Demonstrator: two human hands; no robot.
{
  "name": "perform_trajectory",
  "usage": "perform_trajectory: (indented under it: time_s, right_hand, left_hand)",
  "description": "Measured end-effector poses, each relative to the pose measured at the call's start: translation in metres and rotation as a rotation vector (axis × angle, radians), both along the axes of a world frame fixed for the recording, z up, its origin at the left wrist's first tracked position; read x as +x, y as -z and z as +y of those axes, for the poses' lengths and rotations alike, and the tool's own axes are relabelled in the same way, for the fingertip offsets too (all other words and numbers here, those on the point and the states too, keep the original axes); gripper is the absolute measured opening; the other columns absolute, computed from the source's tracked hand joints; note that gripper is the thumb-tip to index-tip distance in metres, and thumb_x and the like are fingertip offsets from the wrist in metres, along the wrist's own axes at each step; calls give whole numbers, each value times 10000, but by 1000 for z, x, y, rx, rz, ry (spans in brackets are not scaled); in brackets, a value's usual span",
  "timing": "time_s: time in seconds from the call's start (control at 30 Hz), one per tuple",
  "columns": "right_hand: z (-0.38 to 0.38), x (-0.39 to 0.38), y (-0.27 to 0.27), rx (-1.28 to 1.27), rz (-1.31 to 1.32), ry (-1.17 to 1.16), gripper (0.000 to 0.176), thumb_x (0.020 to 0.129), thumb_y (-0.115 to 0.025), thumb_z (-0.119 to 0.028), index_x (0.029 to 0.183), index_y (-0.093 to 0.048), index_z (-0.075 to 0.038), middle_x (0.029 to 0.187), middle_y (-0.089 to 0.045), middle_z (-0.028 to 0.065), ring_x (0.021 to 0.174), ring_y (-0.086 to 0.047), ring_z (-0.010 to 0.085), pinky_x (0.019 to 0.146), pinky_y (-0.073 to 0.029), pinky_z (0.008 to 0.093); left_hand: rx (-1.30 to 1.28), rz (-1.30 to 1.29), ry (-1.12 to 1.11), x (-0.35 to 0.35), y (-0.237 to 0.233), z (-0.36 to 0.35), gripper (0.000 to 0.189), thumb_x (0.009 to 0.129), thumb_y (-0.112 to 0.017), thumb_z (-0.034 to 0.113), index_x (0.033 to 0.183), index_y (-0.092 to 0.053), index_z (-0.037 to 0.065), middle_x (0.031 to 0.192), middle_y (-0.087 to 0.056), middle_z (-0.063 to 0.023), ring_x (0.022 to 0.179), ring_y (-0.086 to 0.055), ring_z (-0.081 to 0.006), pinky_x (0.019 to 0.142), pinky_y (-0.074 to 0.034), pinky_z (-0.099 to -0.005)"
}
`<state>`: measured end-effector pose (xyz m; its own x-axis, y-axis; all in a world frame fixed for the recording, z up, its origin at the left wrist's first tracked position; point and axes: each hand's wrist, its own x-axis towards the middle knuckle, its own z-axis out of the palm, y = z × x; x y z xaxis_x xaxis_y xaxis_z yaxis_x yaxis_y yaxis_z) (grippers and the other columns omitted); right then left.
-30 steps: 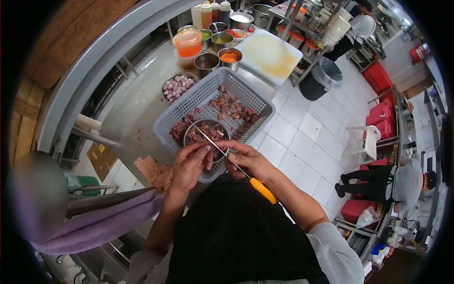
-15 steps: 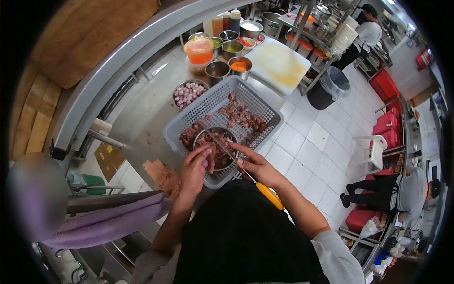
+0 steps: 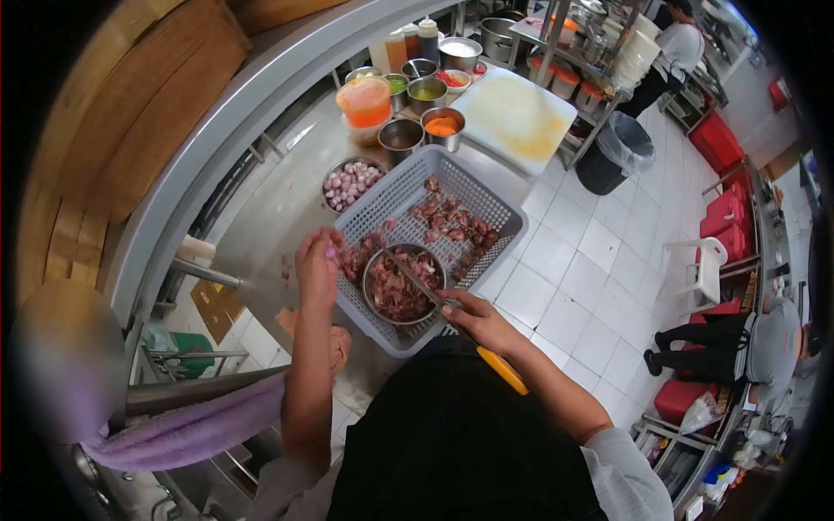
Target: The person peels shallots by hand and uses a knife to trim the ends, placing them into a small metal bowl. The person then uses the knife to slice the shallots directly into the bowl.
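My left hand (image 3: 318, 265) is raised beside the left wall of a grey perforated basket (image 3: 493, 198), fingers closed on a small purple shallot (image 3: 331, 252). My right hand (image 3: 479, 321) grips a knife (image 3: 410, 273) partway along its metal; its yellow-orange handle sticks out behind the hand toward my apron. The blade slants over a metal bowl (image 3: 396, 322) standing in the basket. That bowl holds reddish-brown pieces that look like shallots and skins. Similar dark pieces (image 3: 456, 224) lie loose in the basket. Peeled shallots (image 3: 352, 181) fill another metal bowl outside its far left side.
Beyond the basket stand a tub of orange liquid (image 3: 364, 104), several metal pots, sauce bottles (image 3: 428, 39) and a white cutting board (image 3: 515, 117). A brown cloth (image 3: 339, 349) lies by my left forearm. A lined bin (image 3: 608, 165) and two people are farther right.
My left hand has moved left and away from the bowl and blade, with the shallot in its fingers. My right hand still holds the knife over the bowl. The view has shifted slightly.
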<state>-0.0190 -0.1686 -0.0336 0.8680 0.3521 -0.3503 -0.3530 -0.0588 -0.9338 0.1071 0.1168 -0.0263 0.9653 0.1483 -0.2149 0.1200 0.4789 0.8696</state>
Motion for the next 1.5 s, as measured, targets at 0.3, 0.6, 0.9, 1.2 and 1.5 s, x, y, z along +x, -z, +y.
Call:
perform_trajectory:
  time_s: [0.3,0.6,0.9,1.2,1.5]
  right_hand:
    - [-29,-19,-17,303,148,171,412,1012,-549,-289,1374,-505,-96,743,-474,-49,638,-425,47,572,-350,218]
    - [-64,-34,-23,372,210,398,408,1008,-549,-281,1365,-518,-86,734,-508,-12,632,-470,81,557,-375,224]
    - [-89,-35,-42,457,212,630,515,1003,-526,-392,1360,-521,-20,699,-451,-17,585,-409,84,516,-329,227]
    - [-95,-65,-52,440,202,703,558,995,-525,-417,1354,-499,10,684,-436,-24,561,-393,70,498,-312,223]
    - [-99,-70,-60,458,195,706,529,991,-532,-424,1322,-535,-10,691,-435,-25,584,-398,79,513,-308,225]
  left_hand:
    - [885,-299,159,169,39,-18,158,945,-515,27,1047,-631,-8,891,-661,-105,778,-634,-193,705,-526,-331]
    - [1630,-905,67,177,45,-51,224,887,-577,43,1093,-640,-19,1107,-634,-199,1009,-601,-386,904,-484,-427]
    - [1253,-826,916,85,65,-173,243,832,-628,13,1074,-655,1,1061,-606,-168,1031,-576,-371,905,-477,-418]
    - [1271,-1126,964,84,81,-213,291,798,-675,59,1086,-664,25,1096,-567,-123,1096,-516,-320,954,-432,-441]
    - [1343,-1148,981,79,86,-221,257,774,-615,43,1027,-659,31,1029,-576,-122,1065,-525,-318,916,-398,-446]
